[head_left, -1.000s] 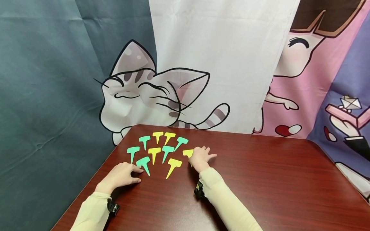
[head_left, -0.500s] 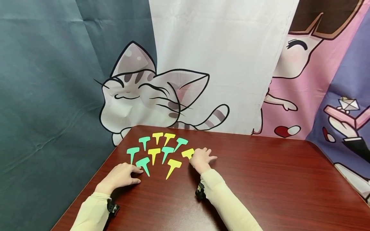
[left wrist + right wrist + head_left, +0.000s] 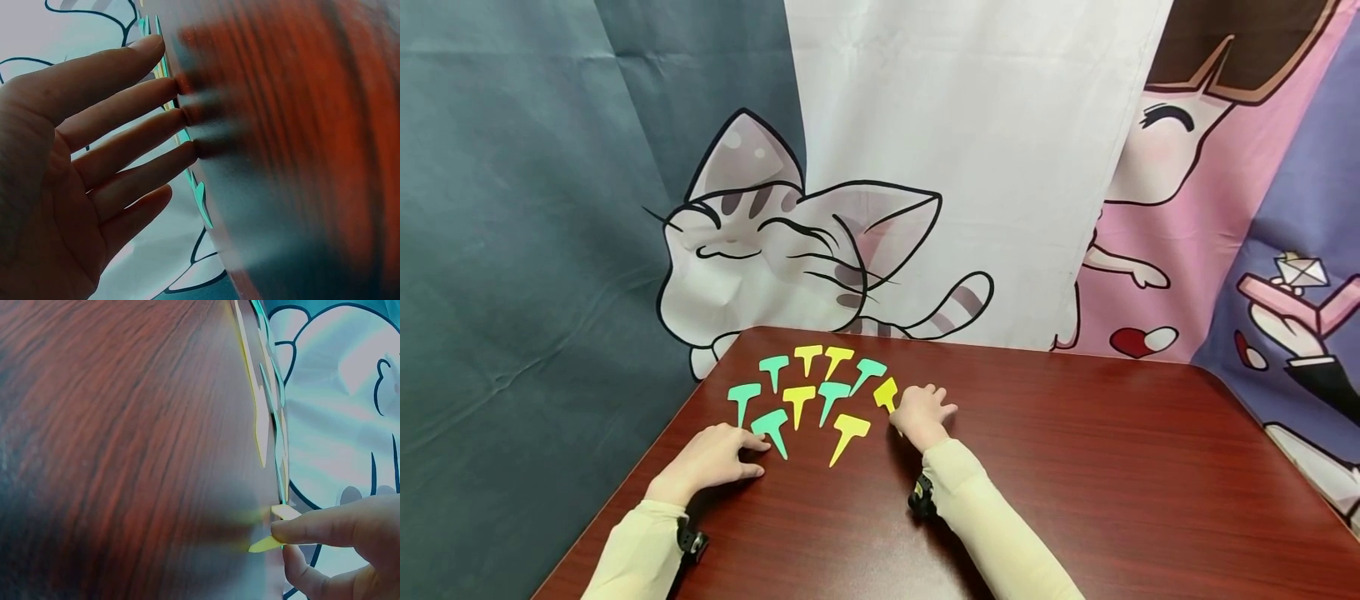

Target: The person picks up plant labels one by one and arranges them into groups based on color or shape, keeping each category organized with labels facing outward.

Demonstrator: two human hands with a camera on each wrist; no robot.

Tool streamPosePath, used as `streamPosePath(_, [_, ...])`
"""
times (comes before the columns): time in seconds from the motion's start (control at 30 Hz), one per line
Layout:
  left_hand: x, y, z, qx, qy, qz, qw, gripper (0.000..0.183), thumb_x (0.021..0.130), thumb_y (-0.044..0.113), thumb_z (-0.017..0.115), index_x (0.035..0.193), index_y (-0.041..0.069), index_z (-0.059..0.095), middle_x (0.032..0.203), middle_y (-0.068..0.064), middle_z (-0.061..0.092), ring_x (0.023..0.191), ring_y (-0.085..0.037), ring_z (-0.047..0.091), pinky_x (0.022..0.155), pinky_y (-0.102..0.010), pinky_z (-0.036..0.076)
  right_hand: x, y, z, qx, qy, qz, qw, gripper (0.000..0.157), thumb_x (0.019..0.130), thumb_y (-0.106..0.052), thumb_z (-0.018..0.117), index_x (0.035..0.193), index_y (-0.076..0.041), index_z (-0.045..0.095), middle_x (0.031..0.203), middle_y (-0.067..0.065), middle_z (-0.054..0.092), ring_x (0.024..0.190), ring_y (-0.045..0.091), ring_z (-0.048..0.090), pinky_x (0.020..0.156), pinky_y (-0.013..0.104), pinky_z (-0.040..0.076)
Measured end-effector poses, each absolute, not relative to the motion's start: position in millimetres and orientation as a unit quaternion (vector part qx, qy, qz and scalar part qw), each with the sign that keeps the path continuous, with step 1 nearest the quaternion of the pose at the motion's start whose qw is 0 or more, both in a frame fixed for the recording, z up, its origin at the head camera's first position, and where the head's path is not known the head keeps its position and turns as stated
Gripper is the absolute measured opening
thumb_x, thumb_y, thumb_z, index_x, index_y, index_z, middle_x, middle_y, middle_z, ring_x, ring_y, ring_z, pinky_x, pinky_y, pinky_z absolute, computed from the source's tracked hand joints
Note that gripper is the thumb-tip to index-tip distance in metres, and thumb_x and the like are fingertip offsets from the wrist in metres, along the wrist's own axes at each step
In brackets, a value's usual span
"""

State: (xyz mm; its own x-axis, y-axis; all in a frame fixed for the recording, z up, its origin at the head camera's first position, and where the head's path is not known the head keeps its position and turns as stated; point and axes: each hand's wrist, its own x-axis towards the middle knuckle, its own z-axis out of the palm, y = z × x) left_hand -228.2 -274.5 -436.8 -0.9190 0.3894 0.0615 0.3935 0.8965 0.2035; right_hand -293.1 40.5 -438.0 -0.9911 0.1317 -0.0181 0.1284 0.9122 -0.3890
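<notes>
My right hand (image 3: 923,415) pinches a yellow T-shaped plant label (image 3: 886,392) between thumb and fingers. In the right wrist view, the label's pointed end (image 3: 265,545) sticks out past the thumb, close over the table. My left hand (image 3: 715,457) lies low at the table on the left, its fingers extended and holding nothing. Those fingertips are beside a green plant label (image 3: 772,427). Another green label (image 3: 744,395) lies just behind the left hand. The nearest label to the right hand on its left is a yellow one (image 3: 850,430), lying flat.
Several more green and yellow labels lie spread flat between and beyond the hands, among them a yellow one (image 3: 799,398) and a green one (image 3: 833,393). They rest on a reddish-brown wooden table (image 3: 1075,483). A printed cloth (image 3: 985,167) hangs behind its far edge.
The yellow label at my right hand has turned, its head swinging from level to steeply tilted. The right hand has barely shifted; the left hand has stayed in place.
</notes>
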Motion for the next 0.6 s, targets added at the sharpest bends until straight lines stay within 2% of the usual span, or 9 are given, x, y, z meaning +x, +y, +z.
streamPosePath(0.43, [-228.9,-273.1,-436.1,-0.198,-0.974,-0.108,0.001,0.034,0.074,0.032,0.079,0.106,0.021,0.075,0.109,0.001,0.071,0.093,-0.019,0.066,0.077,-0.036,0.052,-293.1,44.4,-438.0,-0.064,-0.975,0.212,0.010,0.032,0.073,-0.029,0.075,0.089,-0.004,0.063,0.105,0.020,0.054,0.109,0.039,0.042,0.087,0.062,0.033])
streamPosePath(0.6, [-227.6,-272.8,-433.9,-0.197,-0.974,-0.111,-0.001,0.034,0.074,0.032,0.078,0.106,0.021,0.075,0.109,0.000,0.071,0.093,-0.019,0.066,0.076,-0.036,0.052,-295.2,46.3,-440.0,-0.061,-0.974,0.218,0.009,0.032,0.071,-0.029,0.077,0.087,-0.004,0.062,0.103,0.018,0.055,0.108,0.038,0.044,0.089,0.063,0.032])
